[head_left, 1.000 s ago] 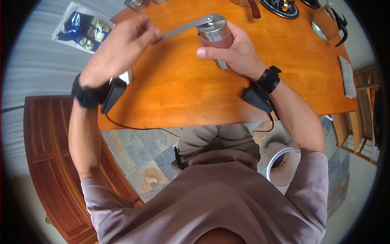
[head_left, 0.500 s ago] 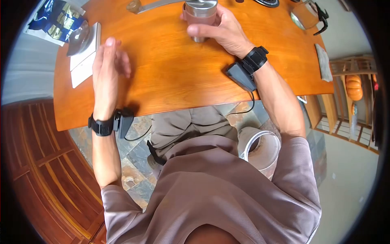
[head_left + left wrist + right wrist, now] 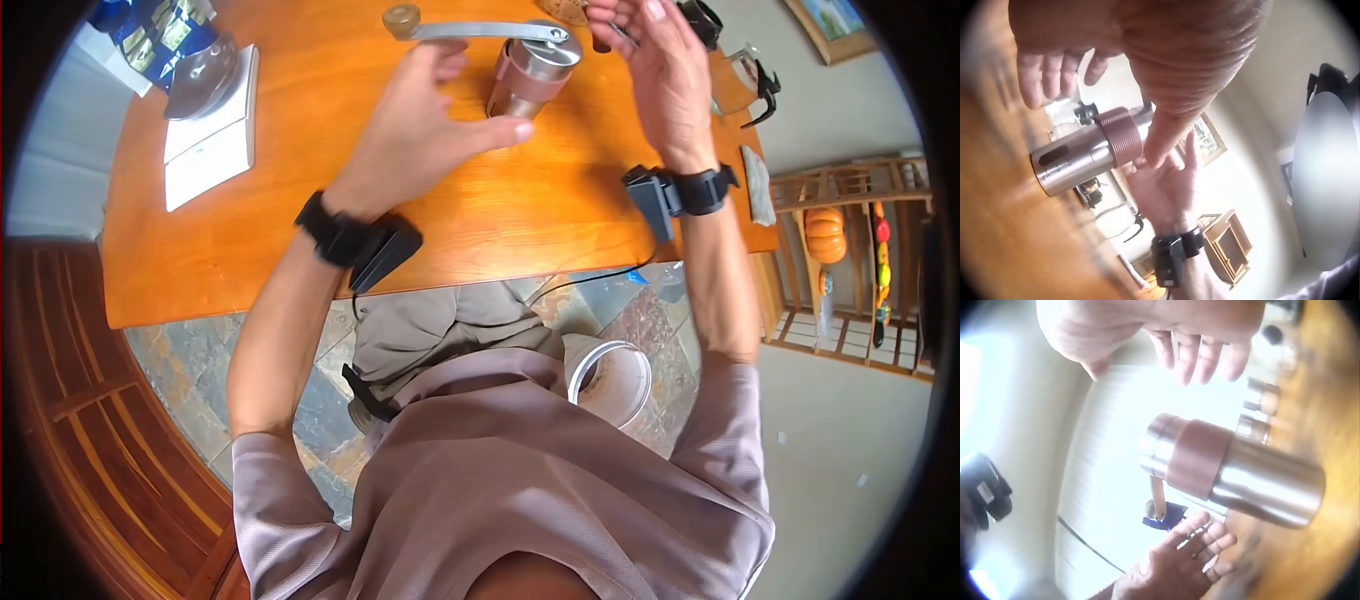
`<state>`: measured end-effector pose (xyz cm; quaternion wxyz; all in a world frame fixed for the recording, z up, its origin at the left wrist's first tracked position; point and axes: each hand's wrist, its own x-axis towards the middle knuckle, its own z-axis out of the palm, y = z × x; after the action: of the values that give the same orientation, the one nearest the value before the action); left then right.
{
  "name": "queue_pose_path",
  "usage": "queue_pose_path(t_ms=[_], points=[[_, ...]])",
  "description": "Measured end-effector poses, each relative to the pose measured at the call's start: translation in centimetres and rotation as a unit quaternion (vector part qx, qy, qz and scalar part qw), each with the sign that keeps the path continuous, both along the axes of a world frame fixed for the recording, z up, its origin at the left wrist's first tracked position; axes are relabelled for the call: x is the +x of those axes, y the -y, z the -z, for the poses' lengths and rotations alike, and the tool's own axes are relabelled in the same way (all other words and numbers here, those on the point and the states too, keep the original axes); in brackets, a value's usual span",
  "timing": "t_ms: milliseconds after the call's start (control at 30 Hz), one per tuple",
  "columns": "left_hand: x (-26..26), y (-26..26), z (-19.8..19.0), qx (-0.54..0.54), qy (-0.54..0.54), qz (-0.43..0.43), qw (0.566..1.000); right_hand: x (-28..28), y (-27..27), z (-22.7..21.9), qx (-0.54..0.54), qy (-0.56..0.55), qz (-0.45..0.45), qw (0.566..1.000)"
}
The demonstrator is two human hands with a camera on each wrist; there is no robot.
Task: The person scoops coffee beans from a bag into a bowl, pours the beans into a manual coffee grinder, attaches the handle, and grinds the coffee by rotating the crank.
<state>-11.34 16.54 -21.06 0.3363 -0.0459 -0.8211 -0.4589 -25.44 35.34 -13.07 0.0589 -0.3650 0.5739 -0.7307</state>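
Note:
A steel hand coffee grinder [image 3: 530, 80] with a dusty-pink grip band [image 3: 1121, 136] stands upright on the wooden table. Its crank [image 3: 480, 30] points left and ends in a wooden knob [image 3: 401, 20]. Just left of the grinder is my left hand [image 3: 405, 140], fingers spread and thumb reaching toward the steel body. Off to the grinder's right, my right hand [image 3: 672, 95] is raised with loosely bent fingers and holds nothing. The right wrist view shows the grinder's body [image 3: 1266, 481] between both hands, apart from each.
At the table's left lie a white flat device [image 3: 215, 150] with a see-through dish [image 3: 205, 80] on it and a blue-patterned pouch [image 3: 165, 40]. A glass carafe [image 3: 735, 85] and a grey cloth [image 3: 757, 185] are at the right. A white bucket [image 3: 615, 385] stands on the floor.
My right hand has let go of the grinder and moved right. My left hand left the crank knob, dropped toward the table's left side, then came over beside the grinder. The head view has shifted.

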Motion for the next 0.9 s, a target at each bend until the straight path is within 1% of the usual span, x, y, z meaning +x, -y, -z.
queue_pose_path(t_ms=[33, 67, 100, 133, 167, 200, 233, 267, 300, 333, 367, 400, 433, 467, 500, 533, 567, 600, 633, 667, 700, 733, 767, 800, 833, 867, 900], points=[[-1.0, -0.7, -0.4, 0.002, -0.003, 0.006, 1.000, 0.5, -0.5, -2.0, 0.080, -0.046, -0.003, 0.996], [-2.0, -1.4, -1.4, 0.123, 0.015, 0.116, 0.985, 1.4, -0.6, -4.3, 0.158, -0.091, -0.004, 0.983], [-2.7, -1.9, -2.2, 0.239, 0.036, 0.225, 0.944, 0.8, 0.0, -5.1, 0.158, -0.133, -0.056, 0.977], [-3.1, -1.9, -2.6, 0.238, 0.035, 0.237, 0.941, 0.6, 0.4, -6.2, 0.204, -0.227, -0.081, 0.949], [-3.6, -1.7, -3.0, 0.224, 0.099, 0.237, 0.940, 3.4, 1.4, -9.0, 0.267, -0.202, -0.104, 0.937], [-4.3, -1.6, -3.4, 0.206, 0.162, 0.241, 0.934, 0.6, 2.8, -8.5, 0.257, -0.433, -0.116, 0.856], [-5.0, -1.5, -2.7, 0.154, 0.158, 0.208, 0.953, 1.2, 4.1, -9.7, 0.288, -0.565, -0.086, 0.768], [-4.8, -2.3, -3.1, 0.207, 0.138, 0.201, 0.948, 1.7, 6.2, -8.3, 0.306, -0.582, -0.091, 0.748], [-4.6, -3.2, -2.9, 0.259, 0.090, 0.191, 0.943, 1.8, 7.8, -7.0, 0.328, -0.595, -0.095, 0.727], [-3.8, -3.0, -3.3, 0.175, 0.144, 0.131, 0.965, 3.8, 7.6, -9.1, 0.414, -0.601, -0.126, 0.672], [-3.8, -2.6, -2.3, 0.169, 0.178, 0.130, 0.960, 3.5, 8.3, -8.9, 0.380, -0.610, -0.182, 0.671], [-3.8, -1.7, -0.9, 0.195, 0.199, 0.165, 0.946, 5.1, 7.2, -10.6, 0.458, -0.547, -0.207, 0.669], [-3.8, 0.2, 2.1, 0.077, 0.147, 0.168, 0.972, 6.3, 6.4, -12.3, 0.526, -0.476, -0.232, 0.666], [-2.4, -0.8, -0.5, 0.149, 0.184, 0.171, 0.957, 5.2, 4.7, -12.4, 0.541, -0.465, -0.206, 0.670], [-2.0, -1.9, -1.7, 0.215, 0.191, 0.140, 0.947, 5.2, 6.6, -11.5, 0.542, -0.504, -0.189, 0.645], [-1.9, -1.8, -1.1, 0.212, 0.165, 0.136, 0.954, 4.8, 5.8, -11.0, 0.542, -0.541, -0.177, 0.618], [-2.0, -2.7, -1.9, 0.234, 0.135, 0.185, 0.945, 3.7, 5.8, -10.2, 0.541, -0.577, -0.169, 0.588], [-2.3, -3.0, -1.8, 0.249, 0.107, 0.204, 0.941, 2.9, 6.5, -9.1, 0.538, -0.610, -0.165, 0.558], [-2.6, -3.3, -2.0, 0.233, 0.094, 0.218, 0.943, 1.2, 7.5, -8.0, 0.533, -0.643, -0.165, 0.525], [-2.8, -3.3, -2.1, 0.223, 0.078, 0.223, 0.946, -2.2, 9.7, -6.8, 0.521, -0.679, -0.175, 0.487], [-2.9, -3.6, -1.8, 0.236, 0.076, 0.215, 0.945, -5.2, 11.0, -5.6, 0.507, -0.714, -0.185, 0.447], [-3.1, -3.6, -1.6, 0.242, 0.078, 0.218, 0.942, -6.7, 5.2, -6.1, 0.489, -0.748, -0.193, 0.405], [-3.1, -3.5, -1.4, 0.241, 0.073, 0.199, 0.947, -13.3, 9.4, -5.1, 0.470, -0.781, -0.201, 0.360], [-3.2, -3.2, -1.3, 0.239, 0.070, 0.177, 0.952, -13.2, 7.3, -4.8, 0.447, -0.811, -0.208, 0.314], [-3.3, -3.0, -1.5, 0.219, 0.063, 0.157, 0.961, -13.8, 7.6, -4.4, 0.422, -0.840, -0.214, 0.266], [-3.4, -2.7, -1.3, 0.223, 0.060, 0.158, 0.960, -11.8, 5.4, -5.0, 0.424, -0.839, -0.217, 0.262], [-3.5, -2.5, -1.0, 0.234, 0.056, 0.150, 0.959, -7.4, 0.6, -6.4, 0.494, -0.710, -0.147, 0.481]])
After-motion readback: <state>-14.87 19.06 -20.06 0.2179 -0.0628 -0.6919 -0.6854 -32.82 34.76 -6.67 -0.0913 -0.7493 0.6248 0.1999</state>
